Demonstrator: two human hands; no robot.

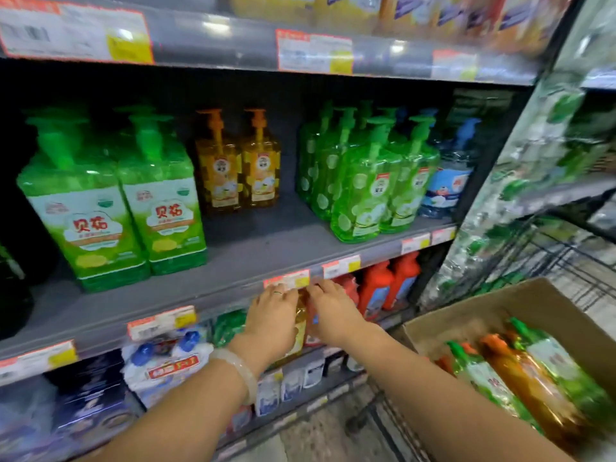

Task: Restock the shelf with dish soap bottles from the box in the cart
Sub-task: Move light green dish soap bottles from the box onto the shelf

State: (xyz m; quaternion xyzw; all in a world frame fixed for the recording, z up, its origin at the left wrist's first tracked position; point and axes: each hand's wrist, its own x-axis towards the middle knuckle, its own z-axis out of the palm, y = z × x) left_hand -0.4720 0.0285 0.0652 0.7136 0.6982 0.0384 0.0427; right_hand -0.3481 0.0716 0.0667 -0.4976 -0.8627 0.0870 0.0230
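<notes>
Both hands reach under the front edge of the grey shelf (253, 258) to the level below. The left hand (271, 320) and right hand (328, 310) press against either side of a yellow soap bottle (300, 323), fingers curved round it; how firmly each grips cannot be told, since the hands cover most of the bottle and its top is hidden behind a price tag (287, 279). Red bottles (388, 285) stand just right of it, a green bottle (228, 325) just left, leaving a narrow slot. On the grey shelf above, open room lies in front of two orange pump bottles (238, 168), between large green bottles (113, 201) and a cluster of green dotted bottles (366, 175). At lower right the cardboard box (500, 305) holds green and orange bottles (526, 378), blurred and cut off by the frame edge. The wire cart (560, 258) shows only in part behind the box.
</notes>
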